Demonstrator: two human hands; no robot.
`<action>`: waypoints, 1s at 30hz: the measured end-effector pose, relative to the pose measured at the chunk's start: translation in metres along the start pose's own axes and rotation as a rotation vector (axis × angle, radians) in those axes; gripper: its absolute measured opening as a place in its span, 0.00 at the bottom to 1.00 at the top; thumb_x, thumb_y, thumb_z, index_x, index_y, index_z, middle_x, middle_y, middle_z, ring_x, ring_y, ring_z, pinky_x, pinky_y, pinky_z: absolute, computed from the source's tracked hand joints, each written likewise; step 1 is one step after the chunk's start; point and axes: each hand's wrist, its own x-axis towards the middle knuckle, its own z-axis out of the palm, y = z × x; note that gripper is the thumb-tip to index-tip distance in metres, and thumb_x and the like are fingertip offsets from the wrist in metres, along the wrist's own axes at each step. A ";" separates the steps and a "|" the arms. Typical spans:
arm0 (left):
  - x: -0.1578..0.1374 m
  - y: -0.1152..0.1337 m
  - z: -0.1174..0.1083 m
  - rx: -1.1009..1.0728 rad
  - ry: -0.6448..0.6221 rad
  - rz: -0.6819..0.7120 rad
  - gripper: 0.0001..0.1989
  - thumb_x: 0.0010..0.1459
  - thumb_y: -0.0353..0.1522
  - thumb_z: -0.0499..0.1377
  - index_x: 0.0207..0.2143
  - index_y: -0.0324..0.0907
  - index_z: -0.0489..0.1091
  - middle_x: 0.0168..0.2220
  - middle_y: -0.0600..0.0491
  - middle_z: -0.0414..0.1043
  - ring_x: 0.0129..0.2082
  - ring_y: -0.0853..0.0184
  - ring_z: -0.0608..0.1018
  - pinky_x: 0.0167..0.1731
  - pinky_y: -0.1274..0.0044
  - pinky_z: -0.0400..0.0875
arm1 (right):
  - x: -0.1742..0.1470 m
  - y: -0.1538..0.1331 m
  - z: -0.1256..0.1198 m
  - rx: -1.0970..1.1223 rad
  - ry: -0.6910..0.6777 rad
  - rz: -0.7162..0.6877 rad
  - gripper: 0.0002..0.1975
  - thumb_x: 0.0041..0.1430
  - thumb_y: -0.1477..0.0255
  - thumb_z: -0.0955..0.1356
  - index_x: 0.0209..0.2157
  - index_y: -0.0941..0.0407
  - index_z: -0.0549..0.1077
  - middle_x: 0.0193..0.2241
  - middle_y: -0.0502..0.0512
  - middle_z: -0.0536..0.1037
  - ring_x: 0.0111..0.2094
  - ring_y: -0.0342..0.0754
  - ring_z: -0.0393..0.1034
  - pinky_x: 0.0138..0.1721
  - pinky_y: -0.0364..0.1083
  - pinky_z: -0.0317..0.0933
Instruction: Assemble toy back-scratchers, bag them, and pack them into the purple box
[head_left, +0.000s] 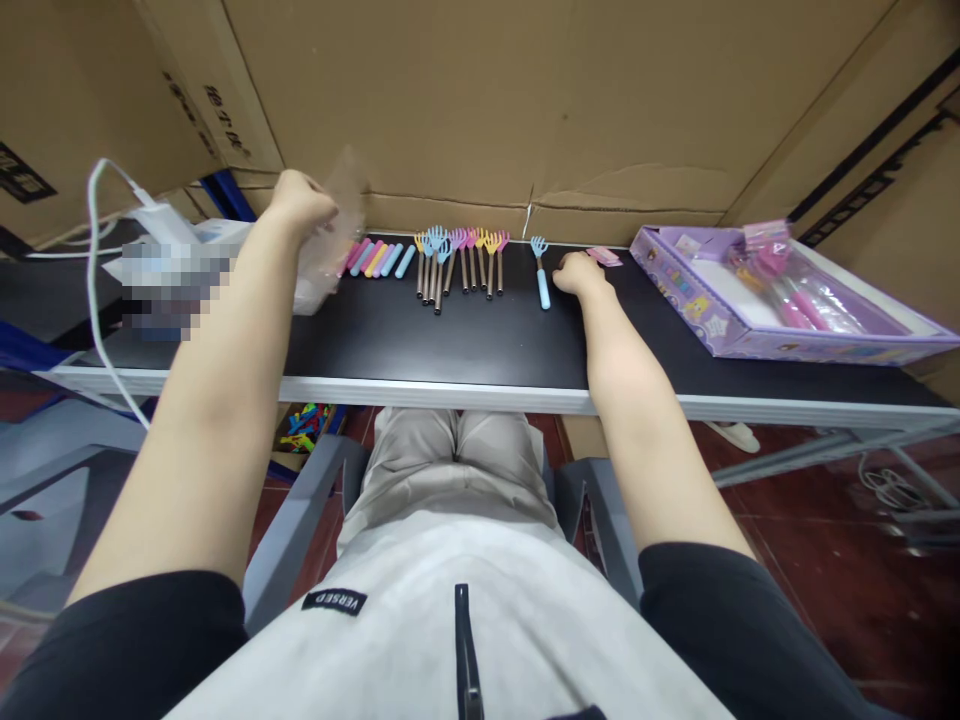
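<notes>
Translucent plastic bag (322, 265), gripped by the left hand (302, 203) over the black tabletop (465, 345), could be scattering adjacent pastel cylindrical handles (377, 260) if tugged, the right hand (577, 273) resting curled, contents unclear.

We cannot see all the fingers of the left hand (300, 203), since its own back covers some of them at the clear plastic bag (319, 278). The bag veils the leftmost of the coloured handles (371, 259). The fingertips of the right hand (579, 274) are hidden from us, so we cannot tell whether they pinch anything. Print on the pink cards (606, 257) is too small for us to read. Pixelation masks items at the table's (360, 345) left, and the bottom edge cuts off both dark sleeves (139, 645).
</notes>
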 end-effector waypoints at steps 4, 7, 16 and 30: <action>-0.033 0.038 0.026 -0.315 0.135 -0.105 0.17 0.54 0.18 0.58 0.24 0.45 0.58 0.17 0.58 0.55 0.31 0.63 0.78 0.56 0.55 0.75 | 0.001 0.001 0.002 0.012 0.013 0.006 0.26 0.67 0.76 0.65 0.65 0.66 0.69 0.65 0.76 0.68 0.67 0.65 0.62 0.65 0.61 0.59; -0.046 0.050 0.046 -0.634 0.073 -0.230 0.15 0.55 0.17 0.54 0.29 0.46 0.57 0.25 0.59 0.70 0.35 0.69 0.78 0.46 0.71 0.78 | -0.001 0.000 0.001 0.013 0.006 0.008 0.25 0.67 0.76 0.66 0.64 0.66 0.70 0.64 0.76 0.68 0.67 0.65 0.62 0.65 0.61 0.59; -0.062 0.005 0.109 -0.633 -0.047 -0.062 0.19 0.54 0.37 0.67 0.40 0.47 0.59 0.40 0.51 0.77 0.51 0.56 0.81 0.44 0.66 0.79 | -0.019 -0.045 -0.019 0.184 0.232 -0.175 0.25 0.77 0.62 0.56 0.61 0.62 0.73 0.60 0.68 0.73 0.63 0.58 0.67 0.63 0.53 0.59; -0.049 -0.012 0.108 -0.500 -0.239 0.095 0.25 0.51 0.53 0.68 0.41 0.48 0.65 0.44 0.47 0.77 0.54 0.54 0.80 0.52 0.62 0.77 | -0.045 -0.088 0.001 1.154 -0.131 -0.172 0.14 0.56 0.80 0.72 0.42 0.55 0.68 0.33 0.51 0.79 0.33 0.43 0.78 0.44 0.46 0.76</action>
